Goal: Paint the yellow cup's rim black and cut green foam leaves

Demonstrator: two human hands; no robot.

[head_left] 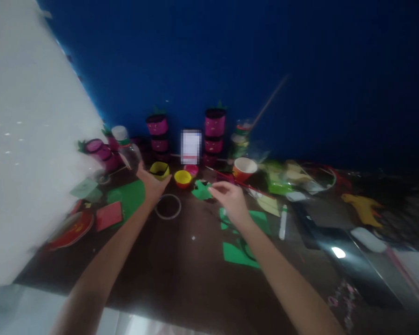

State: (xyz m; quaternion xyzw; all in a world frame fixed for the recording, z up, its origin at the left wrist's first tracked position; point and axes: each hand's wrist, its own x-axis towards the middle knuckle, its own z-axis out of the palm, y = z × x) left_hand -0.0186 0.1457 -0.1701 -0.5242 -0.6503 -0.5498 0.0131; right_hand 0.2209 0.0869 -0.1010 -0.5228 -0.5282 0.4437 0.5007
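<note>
My left hand [152, 188] curves around a small yellow cup with a dark inside [159, 170], thumb on its right side; its far fingers are mostly hidden. Just behind that hand stands a clear plastic bottle [128, 153] with a white cap. Between thumb and fingertips, my right hand [232, 200] pinches a jagged green cutout [201, 190]. A bright yellow cup [183, 178] sits between the two hands. Under my right wrist lie green sheets [235, 252], with a dark looped object partly covered by the forearm.
Purple stacked cups with green tops [214, 132] line the blue wall beside a propped phone [191, 147]. A red-and-white paper cup [245, 168], a white marker [283, 222] and a dark tablet-like slab [356, 260] lie rightward. A clear ring [168, 207] and red pad [109, 216] are leftward.
</note>
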